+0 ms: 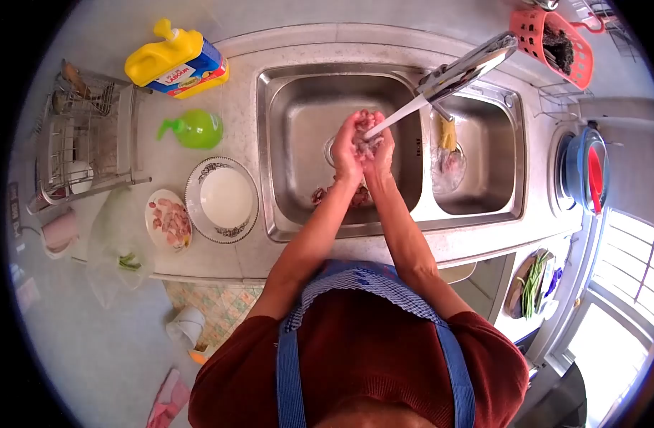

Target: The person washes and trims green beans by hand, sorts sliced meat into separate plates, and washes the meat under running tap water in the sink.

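Water runs from the faucet [459,71] onto pieces of reddish meat [368,143] cupped between my two hands over the large sink basin [298,107]. My left hand [349,148] curls round the meat from one side, and my right hand [382,151] closes it in from the other. More meat pieces [359,195] lie in the basin below my wrists. Left of the sink are a white bowl with a patterned rim [227,198] and a smaller plate of cut meat [171,221].
A yellow jug [177,60] and a green pump bottle [193,129] stand at the back left, near a wire dish rack [98,135]. The small basin [484,128] holds a clear bag [449,170]. A red basket [555,46] hangs at the back right.
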### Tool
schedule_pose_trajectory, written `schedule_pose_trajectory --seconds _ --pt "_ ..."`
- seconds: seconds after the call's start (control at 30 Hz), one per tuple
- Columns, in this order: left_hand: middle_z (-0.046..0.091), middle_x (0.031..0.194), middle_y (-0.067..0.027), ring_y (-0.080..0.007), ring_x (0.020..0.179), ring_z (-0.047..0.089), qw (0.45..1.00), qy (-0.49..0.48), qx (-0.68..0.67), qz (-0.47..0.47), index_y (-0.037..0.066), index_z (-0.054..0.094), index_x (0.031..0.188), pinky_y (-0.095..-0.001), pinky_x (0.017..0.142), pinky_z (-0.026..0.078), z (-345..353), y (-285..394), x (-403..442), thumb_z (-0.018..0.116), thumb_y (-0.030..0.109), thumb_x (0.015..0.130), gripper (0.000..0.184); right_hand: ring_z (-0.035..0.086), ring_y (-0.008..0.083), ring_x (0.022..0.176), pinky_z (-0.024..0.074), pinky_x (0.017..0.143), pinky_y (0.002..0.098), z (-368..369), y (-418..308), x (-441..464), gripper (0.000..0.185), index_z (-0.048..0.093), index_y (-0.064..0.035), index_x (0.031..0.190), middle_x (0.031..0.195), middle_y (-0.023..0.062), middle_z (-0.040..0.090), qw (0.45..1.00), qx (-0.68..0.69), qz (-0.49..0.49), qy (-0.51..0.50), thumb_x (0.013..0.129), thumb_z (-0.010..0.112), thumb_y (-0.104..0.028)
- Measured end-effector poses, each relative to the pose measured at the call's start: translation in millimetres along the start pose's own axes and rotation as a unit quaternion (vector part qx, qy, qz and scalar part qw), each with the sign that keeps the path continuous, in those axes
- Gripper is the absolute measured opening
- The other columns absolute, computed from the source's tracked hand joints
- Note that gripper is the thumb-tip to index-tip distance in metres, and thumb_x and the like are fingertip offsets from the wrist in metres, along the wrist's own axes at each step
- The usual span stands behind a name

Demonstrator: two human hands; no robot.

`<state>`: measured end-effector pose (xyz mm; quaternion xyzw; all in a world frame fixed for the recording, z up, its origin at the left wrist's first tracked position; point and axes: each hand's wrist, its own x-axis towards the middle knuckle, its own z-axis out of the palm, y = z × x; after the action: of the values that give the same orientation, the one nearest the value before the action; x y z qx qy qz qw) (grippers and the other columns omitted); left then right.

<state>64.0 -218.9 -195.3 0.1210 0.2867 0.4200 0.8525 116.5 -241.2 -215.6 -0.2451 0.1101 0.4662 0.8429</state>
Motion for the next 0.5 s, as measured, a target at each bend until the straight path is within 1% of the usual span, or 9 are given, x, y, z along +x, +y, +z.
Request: schedule_pose_trajectory --seconds 0.03,0.13,0.17,0.23,0.3,0.37,0.43,0.47,0.5 --pt "0.062 0.097 -0.0048 -0.0171 0.087 0.058 0.999 0.006 -0.038 -0.022 0.007 0.059 0.101 -0.0294 0.081 0.045 4.1 7.7 2.0 0.050 0.025 0.086 0.025 0.056 0.0142 0.084 0.0456 0.075 0.0267 5.4 1.4 -6.2 0.025 0.054 -0.0022 0.102 0.092 0.0035 0.058 1.000 0.001 -0.002 0.000 0.087 0.049 -0.022" --pt "0.062 0.090 -0.0084 -0.0180 0.084 0.057 0.996 -0.073 -0.028 -0.037 0.003 0.060 0.094 -0.0290 0.080 0.043 13.0 20.8 0.8 0.046 0.027 0.087 0.029 0.055 0.0178 0.087 0.0430 0.080 0.0280 33.6 0.9 -25.3 0.033 0.056 -0.0006 0.102 0.096 0.0090 0.058 0.902 -0.404 -0.152 0.002 0.088 0.048 -0.030" --pt "0.061 0.091 -0.0085 -0.0192 0.085 0.057 0.997 -0.039 -0.044 -0.042 0.004 0.060 0.095 -0.0303 0.081 0.043 3.0 13.6 10.7 0.045 0.028 0.088 0.030 0.055 0.0178 0.087 0.0430 0.080 0.0280 32.3 3.1 -21.4 0.033 0.056 -0.0006 0.102 0.096 0.0090 0.058 0.902 -0.402 -0.155 0.002 0.088 0.048 -0.030" --pt "0.061 0.092 -0.0086 -0.0203 0.087 0.056 0.997 -0.007 -0.059 -0.047 0.005 0.060 0.096 -0.0315 0.083 0.042 -4.6 5.0 23.4 0.044 0.029 0.088 0.030 0.051 0.0154 0.095 0.0378 0.087 0.0285 33.2 5.7 -9.0 0.037 0.054 -0.0012 0.107 0.097 0.0058 0.057 0.790 -0.537 -0.289 -0.064 0.090 0.043 -0.032" --pt "0.060 0.094 -0.0084 -0.0205 0.088 0.055 0.999 -0.005 -0.037 -0.020 0.006 0.059 0.099 -0.0323 0.083 0.042 -5.7 1.5 29.1 0.043 0.030 0.088 0.031 0.055 0.0190 0.088 0.0426 0.080 0.0284 37.5 2.2 -5.7 0.035 0.055 -0.0008 0.103 0.098 0.0092 0.058 0.823 -0.499 -0.267 -0.060 0.089 0.044 -0.031" --pt "0.060 0.094 -0.0076 -0.0190 0.089 0.055 0.995 -0.040 -0.079 -0.036 0.004 0.058 0.102 -0.0313 0.086 0.041 -4.7 -1.5 35.2 0.052 0.022 0.085 0.025 0.054 0.0185 0.090 0.0431 0.081 0.0278 40.2 -3.8 -0.9 0.034 0.055 -0.0015 0.103 0.099 0.0081 0.057 0.975 -0.200 -0.098 0.007 0.088 0.044 -0.030" --pt "0.061 0.100 -0.0081 -0.0176 0.092 0.057 0.977 0.017 0.194 0.092 0.002 0.057 0.107 -0.0301 0.087 0.042 5.9 -8.6 22.0 0.055 0.018 0.084 0.028 0.055 0.0167 0.088 0.0442 0.080 0.0275 20.7 -4.2 14.0 0.032 0.055 -0.0028 0.105 0.096 0.0070 0.058 0.989 -0.139 -0.059 0.001 0.089 0.044 -0.028" --pt "0.057 0.109 -0.0070 -0.0160 0.099 0.055 0.932 -0.028 0.300 0.201 0.001 0.056 0.109 -0.0284 0.088 0.041 -7.0 -21.5 28.4 0.056 0.015 0.084 0.028 0.056 0.0168 0.085 0.0449 0.078 0.0273 18.8 -3.4 14.5 0.033 0.054 -0.0034 0.106 0.093 0.0061 0.059 0.993 -0.101 -0.063 0.019 0.089 0.044 -0.029" --pt "0.057 0.109 -0.0070 -0.0160 0.099 0.055 0.932 -0.028 0.300 0.201 0.001 0.056 0.109 -0.0284 0.088 0.041 -4.1 -18.4 21.8 0.056 0.015 0.084 0.028 0.057 0.0169 0.081 0.0455 0.077 0.0272 16.9 -3.5 14.5 0.033 0.053 -0.0040 0.107 0.090 0.0053 0.060 0.995 -0.065 -0.067 0.037 0.088 0.044 -0.029"
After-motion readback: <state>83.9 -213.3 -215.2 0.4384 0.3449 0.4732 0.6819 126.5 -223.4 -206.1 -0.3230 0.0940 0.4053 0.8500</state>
